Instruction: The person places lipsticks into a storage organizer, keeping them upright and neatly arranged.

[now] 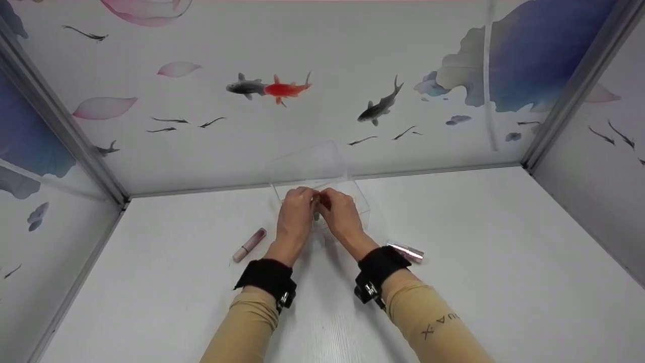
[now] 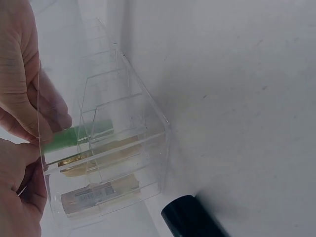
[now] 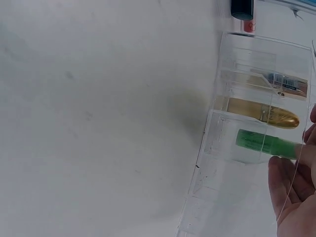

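The organizer (image 3: 281, 54) stands near the tabletop's (image 1: 478, 242) back edge. The right hand (image 1: 342, 214) pinches a green tube (image 3: 266, 142); left hand's (image 1: 295, 217) grip unclear.

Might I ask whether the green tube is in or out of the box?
At least partly in: the lower end of the green tube shows in a compartment of the box; the right hand hides its top.

A green tube (image 3: 266, 143), slightly tilted, has its top end pinched by the right hand (image 1: 342, 212) close beside the left hand (image 1: 296, 212), its lower part inside a transparent, compartmented box (image 2: 157, 148) beneath both.
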{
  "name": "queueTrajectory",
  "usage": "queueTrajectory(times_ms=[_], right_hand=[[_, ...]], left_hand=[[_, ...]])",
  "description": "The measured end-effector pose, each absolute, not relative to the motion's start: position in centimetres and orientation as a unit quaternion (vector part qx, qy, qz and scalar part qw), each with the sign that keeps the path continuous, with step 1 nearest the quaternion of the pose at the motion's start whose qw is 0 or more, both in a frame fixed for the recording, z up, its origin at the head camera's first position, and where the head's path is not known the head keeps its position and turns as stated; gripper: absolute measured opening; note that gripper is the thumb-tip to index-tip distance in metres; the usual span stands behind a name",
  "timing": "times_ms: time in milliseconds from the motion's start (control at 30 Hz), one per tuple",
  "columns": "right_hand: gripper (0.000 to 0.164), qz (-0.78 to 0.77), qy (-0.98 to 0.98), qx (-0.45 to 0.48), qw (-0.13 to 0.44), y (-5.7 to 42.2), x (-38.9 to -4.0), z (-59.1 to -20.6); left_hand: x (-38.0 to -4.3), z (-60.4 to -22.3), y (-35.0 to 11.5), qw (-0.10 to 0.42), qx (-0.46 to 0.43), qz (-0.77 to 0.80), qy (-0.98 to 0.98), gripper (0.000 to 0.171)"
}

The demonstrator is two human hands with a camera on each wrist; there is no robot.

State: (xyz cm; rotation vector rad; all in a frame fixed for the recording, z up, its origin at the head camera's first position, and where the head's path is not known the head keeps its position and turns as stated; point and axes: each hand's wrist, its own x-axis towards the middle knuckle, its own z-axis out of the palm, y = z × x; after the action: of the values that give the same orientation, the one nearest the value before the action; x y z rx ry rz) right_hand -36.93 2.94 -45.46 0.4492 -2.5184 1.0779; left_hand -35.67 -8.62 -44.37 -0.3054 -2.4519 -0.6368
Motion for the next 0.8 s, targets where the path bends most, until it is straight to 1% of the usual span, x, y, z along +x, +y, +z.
queueTrajectory(times_ms=[267,467,800], right_hand=[[0.01,0.376,-0.895,0.153,0.186,2.68,-37.07,-45.86],[0.009,0.375,-0.896,0.154,0.182,2.66,-37.15,-46.02],[0.008,0.368,-0.894,0.17,0.191,2.8,-37.41,-46.28]], left_hand=[[-35.68,-44.6,-8.63,0.302,-0.082,-0.18,-0.933,0.009],[-35.58,-44.95,-8.59,0.331,-0.085,-0.159,-0.926,0.007],[-35.68,-45.25,-8.49,0.333,-0.081,-0.141,-0.929,0.008]])
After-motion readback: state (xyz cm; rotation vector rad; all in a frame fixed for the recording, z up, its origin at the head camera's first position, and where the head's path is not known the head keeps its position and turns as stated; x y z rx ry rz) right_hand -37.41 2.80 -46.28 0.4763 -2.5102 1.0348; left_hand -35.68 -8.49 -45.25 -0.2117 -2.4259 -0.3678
